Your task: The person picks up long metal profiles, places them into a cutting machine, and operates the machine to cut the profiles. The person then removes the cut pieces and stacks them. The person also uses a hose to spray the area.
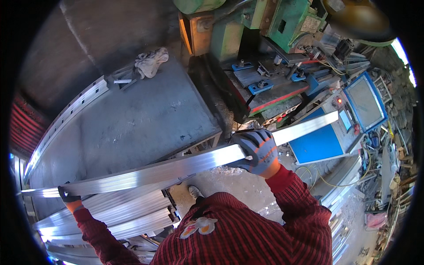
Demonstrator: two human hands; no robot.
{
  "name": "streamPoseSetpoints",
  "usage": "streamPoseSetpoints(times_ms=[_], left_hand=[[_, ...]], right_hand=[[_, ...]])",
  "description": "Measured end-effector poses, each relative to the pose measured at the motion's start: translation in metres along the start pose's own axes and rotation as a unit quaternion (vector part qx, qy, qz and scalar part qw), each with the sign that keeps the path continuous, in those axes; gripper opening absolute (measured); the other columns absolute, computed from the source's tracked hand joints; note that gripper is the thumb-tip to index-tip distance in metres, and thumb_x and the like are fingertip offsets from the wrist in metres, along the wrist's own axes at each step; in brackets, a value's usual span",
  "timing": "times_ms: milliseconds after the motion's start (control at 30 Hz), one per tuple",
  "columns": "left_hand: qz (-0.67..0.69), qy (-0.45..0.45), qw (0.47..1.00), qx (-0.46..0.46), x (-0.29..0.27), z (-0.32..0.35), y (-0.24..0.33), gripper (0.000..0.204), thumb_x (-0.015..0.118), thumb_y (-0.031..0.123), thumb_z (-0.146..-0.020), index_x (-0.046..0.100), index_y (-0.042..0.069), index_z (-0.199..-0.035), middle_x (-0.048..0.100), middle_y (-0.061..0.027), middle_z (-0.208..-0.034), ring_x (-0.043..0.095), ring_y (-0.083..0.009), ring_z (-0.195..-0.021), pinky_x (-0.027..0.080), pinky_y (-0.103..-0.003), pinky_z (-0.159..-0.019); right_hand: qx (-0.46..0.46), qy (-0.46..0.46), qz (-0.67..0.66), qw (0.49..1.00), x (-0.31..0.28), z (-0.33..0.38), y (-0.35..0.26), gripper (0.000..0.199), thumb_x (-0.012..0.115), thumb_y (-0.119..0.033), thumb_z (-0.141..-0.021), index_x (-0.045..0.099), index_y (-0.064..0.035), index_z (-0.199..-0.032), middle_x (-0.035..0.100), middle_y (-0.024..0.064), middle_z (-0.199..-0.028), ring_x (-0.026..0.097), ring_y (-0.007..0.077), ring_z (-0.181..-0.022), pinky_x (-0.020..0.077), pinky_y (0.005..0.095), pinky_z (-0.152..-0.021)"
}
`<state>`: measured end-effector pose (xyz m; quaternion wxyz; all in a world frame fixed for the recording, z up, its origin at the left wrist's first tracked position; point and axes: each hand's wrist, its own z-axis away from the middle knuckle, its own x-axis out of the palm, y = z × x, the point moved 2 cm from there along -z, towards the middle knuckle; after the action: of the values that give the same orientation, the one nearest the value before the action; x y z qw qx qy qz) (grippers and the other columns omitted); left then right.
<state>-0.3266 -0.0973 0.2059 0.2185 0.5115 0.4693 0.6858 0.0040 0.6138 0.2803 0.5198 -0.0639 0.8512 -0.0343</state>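
Scuffed grey table [137, 119]; gloved left fingers [62, 191], gloved right fingers [255, 137] gripping long, ridged, shiny metal bar [194, 164].

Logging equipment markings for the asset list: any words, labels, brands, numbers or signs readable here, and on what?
None readable.
Pale plate on the green press: too small and blurred to read.
Screen on the blue-and-grey cabinet: too small to read.
Long metal bar across the left hand and right hand: no legible text.
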Motion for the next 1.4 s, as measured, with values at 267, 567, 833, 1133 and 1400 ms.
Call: streamPoseSetpoints(times_ms=[267,567,833,1133,1400], left_hand=[[-0.051,-0.004,0.992,-0.117,-0.03,-0.121,-0.074,0.03,0.068,0.037,-0.087,0.064,0.009,-0.097,0.06,-0.002,-0.082,0.058,-0.0163,-0.074,0.048,-0.029,-0.07],[-0.722,-0.157,0.582,0.34,0.113,-0.032,-0.028,0.072,0.071,0.033,-0.082,0.042,0.002,-0.139,0.047,-0.0182,-0.138,0.043,-0.0312,-0.128,0.036,-0.041,-0.106],[-0.71,-0.607,0.315,0.168,0.243,0.063,-0.066,0.076,0.082,0.044,-0.062,0.058,0.008,-0.125,0.059,-0.0147,-0.12,0.054,-0.0331,-0.111,0.04,-0.044,-0.1],[-0.633,-0.523,0.502,0.273,0.218,0.032,-0.022,0.065,0.082,0.017,-0.063,0.058,0.007,-0.122,0.061,-0.0128,-0.11,0.056,-0.0324,-0.101,0.046,-0.04,-0.09],[-0.6,-0.444,0.665,-0.011,0.161,-0.012,0.002,0.07,0.061,-0.011,-0.062,0.053,0.006,-0.129,0.056,-0.0087,-0.115,0.057,-0.0214,-0.104,0.049,-0.032,-0.088]], right_hand=[[0.02,-0.118,-0.005,0.993,0.064,-0.08,-0.043,0.068,0.071,-0.048,-0.071,0.055,-0.013,-0.127,0.054,0.009,-0.12,0.05,0.0277,-0.11,0.0373,0.0436,-0.094],[0.045,-0.164,-0.028,0.985,0.103,-0.113,-0.038,0.065,0.071,-0.048,-0.069,0.058,-0.0147,-0.123,0.058,0.0076,-0.113,0.052,0.0279,-0.107,0.0392,0.0447,-0.091],[0.014,-0.143,-0.06,0.988,0.109,-0.136,-0.038,0.064,0.073,-0.047,-0.07,0.059,-0.014,-0.123,0.057,0.0067,-0.116,0.052,0.0272,-0.107,0.0391,0.042,-0.092],[-0.028,-0.165,-0.041,0.985,0.115,-0.212,-0.063,0.062,0.068,-0.057,-0.074,0.061,-0.0111,-0.116,0.06,0.0081,-0.112,0.056,0.0267,-0.101,0.0429,0.0424,-0.088],[-0.073,-0.203,-0.051,0.975,0.166,-0.248,-0.089,0.058,0.063,-0.057,-0.08,0.059,-0.0138,-0.117,0.06,0.0063,-0.109,0.056,0.0264,-0.104,0.0414,0.0407,-0.09]])
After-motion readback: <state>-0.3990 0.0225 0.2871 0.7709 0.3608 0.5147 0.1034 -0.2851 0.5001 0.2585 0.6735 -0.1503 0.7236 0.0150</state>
